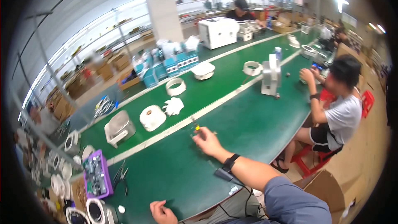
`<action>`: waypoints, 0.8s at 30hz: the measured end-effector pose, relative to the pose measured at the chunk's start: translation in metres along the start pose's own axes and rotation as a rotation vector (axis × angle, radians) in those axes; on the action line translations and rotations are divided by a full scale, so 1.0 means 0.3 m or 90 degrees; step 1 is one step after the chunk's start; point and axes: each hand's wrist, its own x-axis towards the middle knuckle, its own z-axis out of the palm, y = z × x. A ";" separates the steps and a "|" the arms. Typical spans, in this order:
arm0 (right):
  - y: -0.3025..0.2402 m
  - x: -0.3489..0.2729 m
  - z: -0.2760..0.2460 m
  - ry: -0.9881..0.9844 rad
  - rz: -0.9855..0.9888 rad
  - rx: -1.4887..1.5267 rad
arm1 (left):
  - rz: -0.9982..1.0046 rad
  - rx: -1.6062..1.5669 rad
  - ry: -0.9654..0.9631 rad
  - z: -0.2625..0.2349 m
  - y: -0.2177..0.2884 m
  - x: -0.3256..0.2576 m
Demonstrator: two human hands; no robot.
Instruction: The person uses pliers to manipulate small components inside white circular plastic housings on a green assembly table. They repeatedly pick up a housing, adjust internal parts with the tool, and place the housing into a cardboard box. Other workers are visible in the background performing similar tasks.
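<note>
Over the green work table [166, 174] my right hand [209, 142] reaches forward, a dark band on its wrist. Its fingers are closed round a small slim tool with a yellow band [197, 127]; blur hides its exact kind. Down at the table's near edge rests my left hand [163, 213], loosely curled, thumb apart from the fingers and nothing seen in it. A white fan wheel [173, 106], a round white housing [152, 118] and a grey box-shaped housing [120, 127] lie beyond the pale strip on the green belt.
Left of me stand a purple basket of small parts [108, 178] and pliers [121, 177]. A black adapter with cable [224, 174] lies by the near edge. A metallic housing [270, 76] stands farther right. A seated co-worker [342, 108] is at the right, another person [241, 11] across the belt.
</note>
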 end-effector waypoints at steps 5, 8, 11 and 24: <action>-0.038 -0.010 -0.019 0.003 0.015 0.062 | 0.011 0.013 -0.024 0.001 0.037 0.008; -0.081 -0.026 -0.024 -0.005 0.046 0.030 | 0.030 0.038 -0.011 0.001 0.020 -0.001; -0.100 -0.036 -0.028 -0.013 0.054 0.012 | 0.004 0.031 -0.022 0.000 0.012 -0.007; -0.117 -0.038 -0.036 -0.012 0.045 -0.025 | -0.005 0.047 -0.013 0.009 0.061 -0.001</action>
